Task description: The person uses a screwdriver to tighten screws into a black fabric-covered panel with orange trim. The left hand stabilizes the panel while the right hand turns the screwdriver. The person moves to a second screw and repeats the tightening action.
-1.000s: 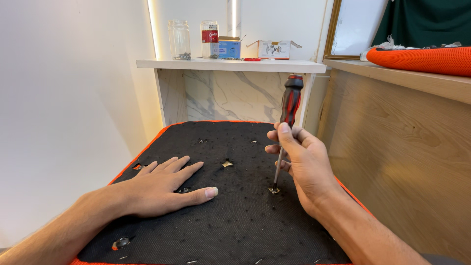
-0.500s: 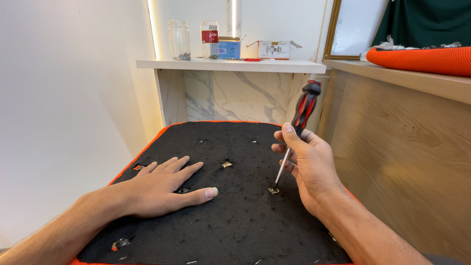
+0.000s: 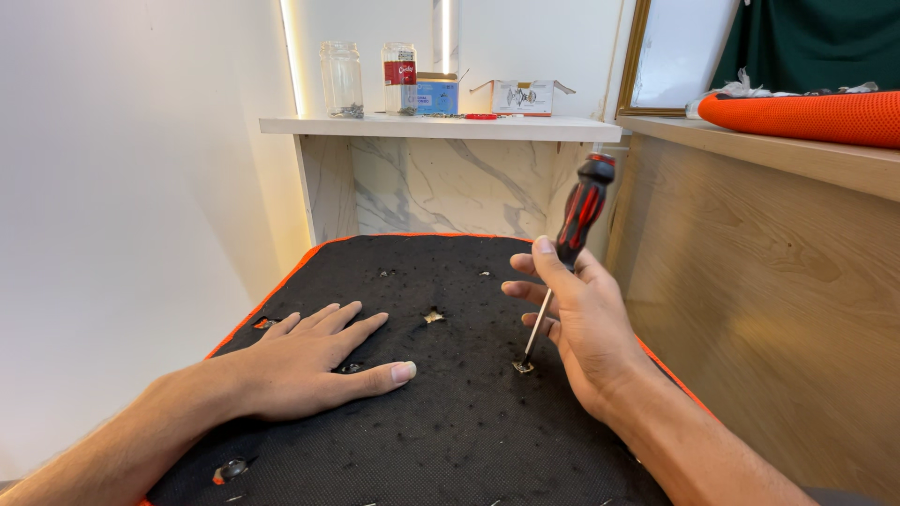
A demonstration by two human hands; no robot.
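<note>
Gripping a red-and-black screwdriver [image 3: 574, 234], the right hand [image 3: 581, 319] sets its tip on a small screw [image 3: 522, 366] in the black mat [image 3: 450, 431]. The left hand [image 3: 309, 361] lies flat and open there. Two glass jars [image 3: 341, 80] on the shelf [image 3: 441, 126] hold little metal pieces at the bottom.

Left hand [image 3: 314, 361] flat, palm down, fingers spread, arm stretched forward. Right hand [image 3: 586, 323] raised, fingers curled tight, wrist bent.
</note>
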